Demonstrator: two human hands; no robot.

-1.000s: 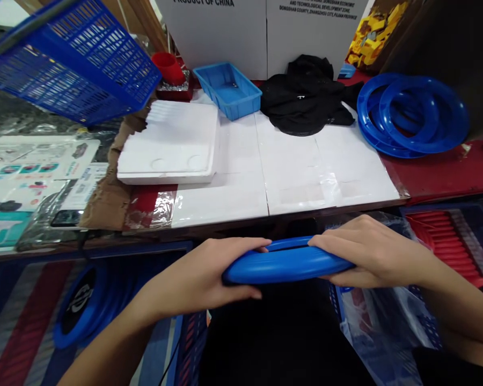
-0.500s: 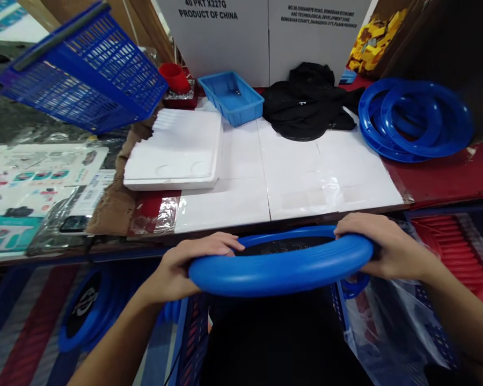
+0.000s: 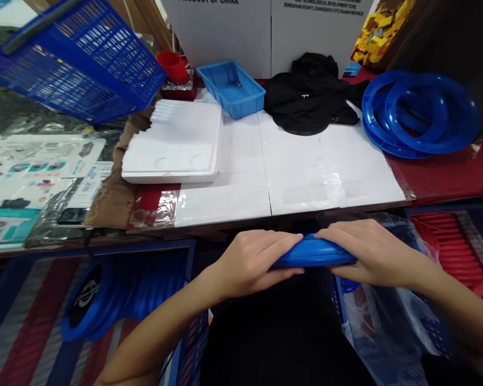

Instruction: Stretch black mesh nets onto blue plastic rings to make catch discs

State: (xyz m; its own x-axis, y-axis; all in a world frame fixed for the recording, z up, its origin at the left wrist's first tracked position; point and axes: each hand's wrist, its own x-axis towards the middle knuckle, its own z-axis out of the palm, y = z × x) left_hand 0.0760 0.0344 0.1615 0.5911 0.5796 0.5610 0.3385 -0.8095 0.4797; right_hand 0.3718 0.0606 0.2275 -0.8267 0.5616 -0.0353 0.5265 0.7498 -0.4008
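Both hands grip a blue plastic ring point(image 3: 314, 253) in front of my body, just below the table's front edge. It is seen edge-on, with a seam line along its rim. My left hand point(image 3: 261, 257) closes on its left part, fingers over the top and thumb beneath. My right hand point(image 3: 360, 249) is wrapped round the right part in the same way, the fingertips of both hands close together. Much of the ring is hidden behind the hands. Several loose blue rings point(image 3: 421, 147) lie piled on the table at the right.
A white foam block point(image 3: 173, 142), a light-blue tray point(image 3: 235, 91) and a black cloth cap point(image 3: 309, 99) stand on the table. A blue basket point(image 3: 88, 64) leans at the left. Below, crates hold blue discs point(image 3: 88, 300) and red ones point(image 3: 451, 241).
The ring has turned from a tilted view showing its opening to edge-on. My left hand has slid right along it, towards my right hand.
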